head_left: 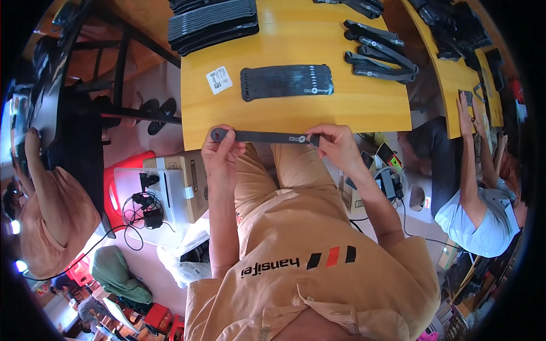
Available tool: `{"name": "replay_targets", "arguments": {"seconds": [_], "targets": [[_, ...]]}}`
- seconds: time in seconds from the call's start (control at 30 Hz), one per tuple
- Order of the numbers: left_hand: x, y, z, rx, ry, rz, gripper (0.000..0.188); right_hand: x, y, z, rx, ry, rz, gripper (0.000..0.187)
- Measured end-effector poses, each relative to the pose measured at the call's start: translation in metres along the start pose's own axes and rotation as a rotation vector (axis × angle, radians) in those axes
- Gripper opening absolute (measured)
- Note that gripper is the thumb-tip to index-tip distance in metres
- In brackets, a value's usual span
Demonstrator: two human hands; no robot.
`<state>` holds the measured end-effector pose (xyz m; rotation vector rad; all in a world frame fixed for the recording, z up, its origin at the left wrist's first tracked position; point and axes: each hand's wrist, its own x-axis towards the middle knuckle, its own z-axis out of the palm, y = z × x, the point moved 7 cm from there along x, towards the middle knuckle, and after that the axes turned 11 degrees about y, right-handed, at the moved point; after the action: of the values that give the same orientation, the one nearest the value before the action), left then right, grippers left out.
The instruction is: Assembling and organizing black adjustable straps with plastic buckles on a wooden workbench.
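Observation:
Between my two hands a dark grey strap [264, 137] is stretched level, just off the near edge of the yellow table [227, 116]. My left hand [223, 149] pinches its rounded left end between thumb and fingers. At the other end, near some white print, my right hand [336, 146] pinches the strap. Beyond it on the table lies a flat row of similar straps [278, 83], side by side. A white label sheet [219, 80] sits left of that row.
A tall stack of dark straps [213, 25] stands at the far left of the table. Several looped straps [381, 57] lie at the far right. A co-worker [480, 210] works at another table on the right; another person [60, 221] is at the left. A cardboard box [195, 182] stands below.

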<state>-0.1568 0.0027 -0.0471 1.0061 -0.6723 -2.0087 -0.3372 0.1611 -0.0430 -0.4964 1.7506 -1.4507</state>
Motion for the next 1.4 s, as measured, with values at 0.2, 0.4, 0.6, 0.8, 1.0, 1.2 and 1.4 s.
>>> {"name": "replay_targets", "arguments": {"seconds": [0.2,0.4,0.6,0.8,1.0,1.2,1.4], "targets": [[0.022,0.007,0.0,0.427,0.075,0.118,0.013,0.016,0.002,-0.037,0.177,0.053,0.042,0.021],[0.052,0.0,0.017,0.555,0.038,0.128,0.012,0.029,0.002,-0.057,0.202,0.251,0.056,0.022],[0.079,-0.003,0.027,0.778,0.035,0.279,0.007,0.051,0.011,-0.064,0.07,0.392,-0.047,0.017],[0.089,-0.006,0.033,0.842,0.016,0.408,0.008,0.065,0.014,-0.068,0.013,0.447,-0.153,0.014],[0.086,-0.006,0.039,0.964,0.032,0.462,0.007,0.065,0.015,-0.069,0.042,0.483,-0.126,0.015],[0.091,-0.008,0.031,0.944,0.043,0.442,0.008,0.066,0.011,-0.069,0.018,0.52,-0.137,0.019],[0.088,-0.01,0.033,0.952,0.039,0.437,0.008,0.068,0.013,-0.071,-0.1,0.537,-0.239,0.018]]}}
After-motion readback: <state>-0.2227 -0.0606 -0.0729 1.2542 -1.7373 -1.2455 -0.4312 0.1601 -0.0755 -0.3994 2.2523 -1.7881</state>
